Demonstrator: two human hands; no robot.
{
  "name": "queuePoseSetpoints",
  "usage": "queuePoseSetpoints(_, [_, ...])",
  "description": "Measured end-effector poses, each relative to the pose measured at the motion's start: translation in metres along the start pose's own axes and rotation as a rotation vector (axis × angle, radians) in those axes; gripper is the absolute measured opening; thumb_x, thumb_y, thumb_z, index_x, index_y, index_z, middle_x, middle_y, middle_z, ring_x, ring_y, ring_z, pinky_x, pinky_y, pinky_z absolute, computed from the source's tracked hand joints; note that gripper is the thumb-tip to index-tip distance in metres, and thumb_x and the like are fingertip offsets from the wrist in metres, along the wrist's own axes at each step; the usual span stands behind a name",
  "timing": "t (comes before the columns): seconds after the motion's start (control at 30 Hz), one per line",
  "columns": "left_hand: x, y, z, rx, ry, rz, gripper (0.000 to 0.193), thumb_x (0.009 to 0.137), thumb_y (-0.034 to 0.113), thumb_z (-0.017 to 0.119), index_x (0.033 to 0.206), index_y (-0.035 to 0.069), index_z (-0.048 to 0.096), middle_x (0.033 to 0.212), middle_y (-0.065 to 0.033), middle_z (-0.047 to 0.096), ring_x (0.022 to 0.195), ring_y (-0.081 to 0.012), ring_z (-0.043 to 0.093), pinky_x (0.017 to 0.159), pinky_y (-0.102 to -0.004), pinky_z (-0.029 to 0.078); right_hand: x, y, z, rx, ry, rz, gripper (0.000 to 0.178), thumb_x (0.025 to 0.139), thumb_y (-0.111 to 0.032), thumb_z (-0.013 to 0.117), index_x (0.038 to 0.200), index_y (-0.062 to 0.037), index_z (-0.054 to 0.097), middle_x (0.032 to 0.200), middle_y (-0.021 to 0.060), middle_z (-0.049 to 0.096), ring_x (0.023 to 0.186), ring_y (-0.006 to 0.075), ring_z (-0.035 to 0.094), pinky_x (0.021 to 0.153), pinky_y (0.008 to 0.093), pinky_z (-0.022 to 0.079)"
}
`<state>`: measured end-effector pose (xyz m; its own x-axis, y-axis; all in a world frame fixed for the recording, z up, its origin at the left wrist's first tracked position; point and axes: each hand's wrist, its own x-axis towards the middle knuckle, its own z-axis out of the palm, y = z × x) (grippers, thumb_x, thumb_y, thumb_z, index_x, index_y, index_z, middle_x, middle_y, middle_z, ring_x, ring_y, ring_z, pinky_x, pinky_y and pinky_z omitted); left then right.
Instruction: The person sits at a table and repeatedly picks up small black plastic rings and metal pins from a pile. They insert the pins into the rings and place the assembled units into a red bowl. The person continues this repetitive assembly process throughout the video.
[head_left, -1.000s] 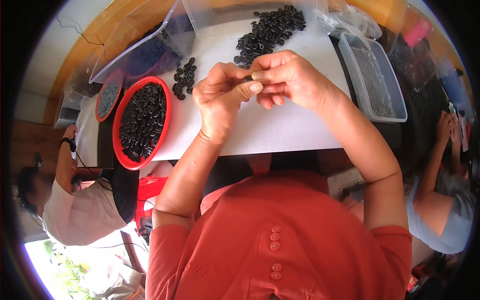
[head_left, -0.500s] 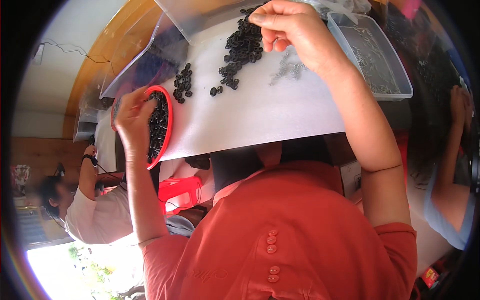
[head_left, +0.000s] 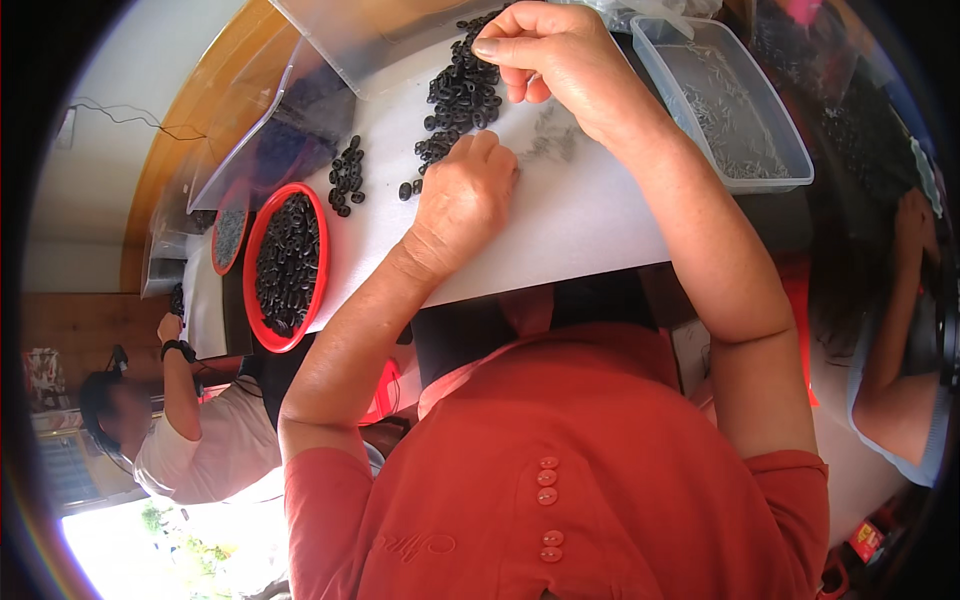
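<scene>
My left hand [head_left: 465, 192] rests over the white tabletop [head_left: 575, 225] at the near end of a long pile of small black oval pieces [head_left: 465, 95]. Its fingers curl downward, and their tips are hidden, so whatever they hold does not show. Farther off, my right hand [head_left: 560, 65] hovers beside the pile's far part, thumb and forefinger pinched together. Anything in that pinch is too small to make out. A scatter of thin silvery pins [head_left: 552, 138] lies between my hands. Left of the pile is a smaller group of black pieces [head_left: 346, 175].
A red-rimmed basin [head_left: 322, 245] full of black pieces stands at the table's left edge, beside a smaller red bowl [head_left: 217, 255] of grey bits. A clear plastic tub [head_left: 795, 183] with silvery pins sits at right. Co-workers [head_left: 195, 430] are on both sides.
My left hand has moved right, from above the red-rimmed basin to the near end of the black pile. My right hand keeps its pinch by the pile. The view has shifted slightly.
</scene>
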<state>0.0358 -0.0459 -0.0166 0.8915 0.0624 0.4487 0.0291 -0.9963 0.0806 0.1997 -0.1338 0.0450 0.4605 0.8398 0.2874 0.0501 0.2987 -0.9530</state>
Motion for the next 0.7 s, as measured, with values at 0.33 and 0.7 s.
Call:
queuePoseSetpoints(0.33, [-0.003,-0.021,0.001,-0.381,0.094,-0.194,0.007,0.087,0.006,0.062,0.087,0.000,0.063,0.074,-0.0059,0.059,0.063,-0.0147,0.054,0.058,-0.0313,0.046,-0.001,0.006,0.003,-0.300,-0.023,-0.014,0.010,0.091,-0.015,0.067,0.087,-0.0061,0.068,0.063,-0.0032,0.056,0.056,0.0042,0.050,0.052,0.0200,0.039])
queuePoseSetpoints(0.7, [0.008,-0.012,-0.028,-1.072,0.132,-0.739,0.017,0.094,0.014,0.064,0.095,-0.002,0.066,0.067,-0.0013,0.057,0.051,-0.0067,0.047,0.043,-0.0208,0.033,0.005,0.026,0.001,-0.717,-0.312,-0.044,0.017,0.092,-0.017,0.063,0.084,-0.0019,0.063,0.060,0.0015,0.056,0.056,0.0091,0.051,0.053,0.0276,0.042])
